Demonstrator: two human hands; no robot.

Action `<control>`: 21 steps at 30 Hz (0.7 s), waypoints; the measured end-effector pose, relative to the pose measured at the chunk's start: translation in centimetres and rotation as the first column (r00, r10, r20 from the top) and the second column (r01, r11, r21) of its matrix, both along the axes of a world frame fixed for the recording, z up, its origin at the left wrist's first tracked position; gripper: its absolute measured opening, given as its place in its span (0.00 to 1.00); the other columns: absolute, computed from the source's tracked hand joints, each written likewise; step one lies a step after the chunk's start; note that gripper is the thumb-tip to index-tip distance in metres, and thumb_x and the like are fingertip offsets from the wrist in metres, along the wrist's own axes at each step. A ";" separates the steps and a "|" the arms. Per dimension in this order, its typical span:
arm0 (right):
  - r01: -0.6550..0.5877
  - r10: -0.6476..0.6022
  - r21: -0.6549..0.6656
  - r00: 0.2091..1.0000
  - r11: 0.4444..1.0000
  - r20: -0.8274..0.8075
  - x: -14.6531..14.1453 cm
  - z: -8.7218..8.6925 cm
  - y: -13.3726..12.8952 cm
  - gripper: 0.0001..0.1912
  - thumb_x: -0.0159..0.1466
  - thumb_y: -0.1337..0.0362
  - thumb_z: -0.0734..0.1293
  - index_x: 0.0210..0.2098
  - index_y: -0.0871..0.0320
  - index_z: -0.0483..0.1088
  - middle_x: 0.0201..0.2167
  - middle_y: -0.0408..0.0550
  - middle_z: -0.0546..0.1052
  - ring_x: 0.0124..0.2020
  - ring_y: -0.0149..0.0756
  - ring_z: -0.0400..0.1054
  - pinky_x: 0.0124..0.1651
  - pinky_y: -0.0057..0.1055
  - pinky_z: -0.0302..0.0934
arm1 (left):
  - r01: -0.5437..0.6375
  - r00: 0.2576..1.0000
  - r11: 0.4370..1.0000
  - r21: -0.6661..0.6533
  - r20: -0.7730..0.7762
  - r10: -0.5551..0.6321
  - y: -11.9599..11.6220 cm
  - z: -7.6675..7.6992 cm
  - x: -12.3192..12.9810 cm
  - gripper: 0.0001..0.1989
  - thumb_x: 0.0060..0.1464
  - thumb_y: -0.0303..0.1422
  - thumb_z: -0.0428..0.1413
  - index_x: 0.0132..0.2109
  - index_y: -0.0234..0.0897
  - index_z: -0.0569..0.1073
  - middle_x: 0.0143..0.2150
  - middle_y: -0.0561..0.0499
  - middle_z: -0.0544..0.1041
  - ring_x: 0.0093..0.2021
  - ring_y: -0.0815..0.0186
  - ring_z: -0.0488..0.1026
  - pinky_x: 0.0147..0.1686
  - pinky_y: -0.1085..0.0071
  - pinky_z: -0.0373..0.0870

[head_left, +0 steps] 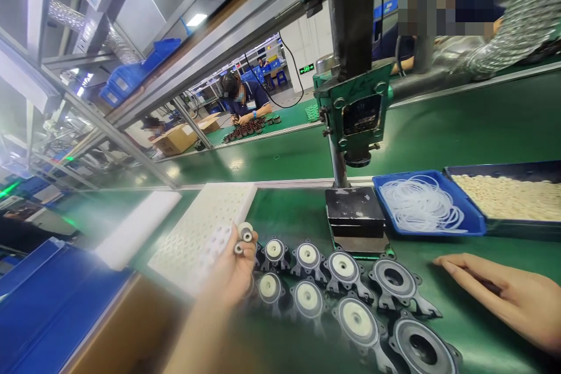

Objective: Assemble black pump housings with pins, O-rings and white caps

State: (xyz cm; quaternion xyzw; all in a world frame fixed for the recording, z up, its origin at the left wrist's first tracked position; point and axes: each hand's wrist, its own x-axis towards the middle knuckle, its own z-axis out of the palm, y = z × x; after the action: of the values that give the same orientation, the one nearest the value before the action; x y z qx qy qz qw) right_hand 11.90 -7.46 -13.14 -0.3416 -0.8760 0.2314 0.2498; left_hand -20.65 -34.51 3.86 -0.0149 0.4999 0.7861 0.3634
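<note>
Raised at the middle, my left hand (pixel 239 269) grips a few small round parts (pixel 246 234), pale discs with dark-ringed centre holes. Just beside it, two rows of black flanged housings (pixel 397 280) run across the green bench. Most housings carry a cream disc (pixel 344 266) in the centre; the two nearest the right, including the front housing (pixel 423 342), show a dark open hole. My right hand (pixel 504 292) hovers at the right, its fingers stretched out leftward, with nothing visible in them.
A green press (pixel 355 111) stands over a black block (pixel 355 210). Right of it are a blue tray (pixel 475 225) of thin white rings and a bin (pixel 486 225) of small cream rings. White foam trays (pixel 188 234), a blue bin (pixel 52 304) and a carton (pixel 127 327) lie left. Co-workers sit beyond.
</note>
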 end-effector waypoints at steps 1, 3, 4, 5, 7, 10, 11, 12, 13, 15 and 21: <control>-0.041 0.042 -0.045 0.999 0.998 0.022 -0.1 0.5 -0.1 0.16 0.64 0.43 0.61 0.39 0.38 0.77 0.42 0.43 0.81 0.39 0.44 0.78 0.38 0.31 0.73 | 0.018 0.998 0.999 0.030 0.067 -0.020 0.3 -0.1 0.7 0.17 0.70 0.32 0.42 0.36 0.30 0.70 0.34 0.48 0.70 0.22 0.81 0.64 0.22 0.86 0.70; -0.093 0.098 -0.105 0.994 0.990 0.045 -0.2 1.6 -0.5 0.16 0.65 0.45 0.61 0.39 0.40 0.77 0.42 0.44 0.81 0.40 0.45 0.78 0.39 0.34 0.73 | 0.068 0.992 0.996 0.049 0.100 -0.073 0.8 -0.4 2.1 0.15 0.69 0.33 0.46 0.37 0.30 0.70 0.34 0.48 0.71 0.24 0.80 0.67 0.24 0.84 0.73; -0.093 0.099 -0.109 0.994 0.990 0.047 -0.3 2.2 -0.7 0.16 0.65 0.45 0.60 0.39 0.41 0.77 0.43 0.44 0.81 0.41 0.45 0.78 0.40 0.34 0.73 | 0.110 0.993 0.993 0.031 0.043 -0.111 1.1 -0.6 2.8 0.13 0.68 0.34 0.48 0.38 0.30 0.71 0.33 0.49 0.72 0.25 0.78 0.68 0.25 0.83 0.74; -0.094 0.101 -0.112 0.993 0.989 0.053 -0.4 2.7 -1.0 0.17 0.65 0.46 0.59 0.40 0.42 0.77 0.43 0.44 0.81 0.41 0.45 0.77 0.41 0.35 0.73 | 0.161 0.986 0.987 -0.001 -0.044 -0.161 1.3 -0.8 3.5 0.11 0.66 0.35 0.52 0.39 0.31 0.71 0.33 0.49 0.73 0.26 0.77 0.70 0.26 0.80 0.75; -0.098 0.108 -0.127 0.991 0.987 0.073 -0.6 3.5 -1.7 0.18 0.67 0.48 0.58 0.40 0.45 0.77 0.44 0.43 0.81 0.42 0.45 0.77 0.42 0.35 0.72 | 0.271 0.930 0.959 -0.080 -0.234 -0.282 1.7 -1.2 5.0 0.09 0.60 0.36 0.60 0.40 0.33 0.71 0.31 0.52 0.74 0.28 0.72 0.73 0.30 0.75 0.77; -0.108 0.124 -0.156 0.988 0.982 0.093 -0.7 4.2 -2.4 0.19 0.69 0.50 0.55 0.42 0.48 0.75 0.44 0.43 0.81 0.42 0.44 0.77 0.43 0.35 0.70 | 0.394 0.815 0.902 -0.175 -0.387 -0.431 2.2 -1.3 7.1 0.16 0.50 0.36 0.67 0.39 0.37 0.69 0.31 0.54 0.76 0.31 0.68 0.76 0.35 0.71 0.77; -0.112 0.128 -0.161 0.987 0.981 0.094 -0.7 4.4 -2.6 0.20 0.70 0.52 0.54 0.42 0.49 0.75 0.44 0.44 0.81 0.42 0.43 0.76 0.43 0.35 0.70 | 0.414 0.786 0.889 -0.195 -0.415 -0.457 2.4 -1.2 7.6 0.17 0.48 0.36 0.68 0.39 0.38 0.68 0.32 0.54 0.76 0.32 0.67 0.77 0.36 0.71 0.77; -0.117 0.134 -0.162 0.987 0.980 0.092 -0.7 4.5 -2.7 0.20 0.70 0.52 0.54 0.42 0.50 0.75 0.43 0.44 0.80 0.41 0.43 0.76 0.43 0.35 0.69 | 0.429 0.763 0.879 -0.210 -0.436 -0.477 2.6 -1.2 8.1 0.18 0.47 0.36 0.69 0.39 0.38 0.68 0.33 0.54 0.76 0.33 0.66 0.78 0.38 0.70 0.77; -0.124 0.139 -0.157 0.986 0.980 0.087 -0.8 4.5 -2.8 0.19 0.70 0.53 0.54 0.42 0.51 0.75 0.43 0.45 0.80 0.41 0.42 0.76 0.43 0.35 0.68 | 0.442 0.745 0.869 -0.224 -0.448 -0.495 2.8 -1.1 8.4 0.18 0.46 0.37 0.69 0.39 0.38 0.68 0.34 0.54 0.76 0.33 0.66 0.78 0.39 0.69 0.76; -0.142 0.154 -0.137 0.985 0.980 0.078 -0.8 4.6 -2.9 0.19 0.71 0.53 0.54 0.42 0.52 0.74 0.42 0.45 0.80 0.40 0.42 0.76 0.42 0.34 0.68 | 0.468 0.712 0.846 -0.255 -0.459 -0.531 3.2 -1.0 8.9 0.18 0.46 0.38 0.68 0.38 0.39 0.68 0.34 0.54 0.76 0.33 0.66 0.78 0.39 0.68 0.76; -0.174 0.181 -0.095 0.981 0.980 0.074 -0.8 4.8 -3.1 0.18 0.71 0.56 0.54 0.42 0.52 0.73 0.39 0.44 0.80 0.37 0.39 0.75 0.40 0.33 0.66 | 0.406 0.544 0.807 -0.429 -0.596 -0.590 3.9 -1.5 9.5 0.13 0.49 0.37 0.65 0.39 0.41 0.70 0.33 0.53 0.75 0.33 0.65 0.74 0.36 0.70 0.71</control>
State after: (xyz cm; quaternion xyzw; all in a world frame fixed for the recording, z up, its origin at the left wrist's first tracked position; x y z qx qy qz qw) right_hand 11.09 -10.55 -8.30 -0.2820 -0.9014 0.2769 0.1767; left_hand -11.15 -30.65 2.39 0.3864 0.6732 0.5255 0.3483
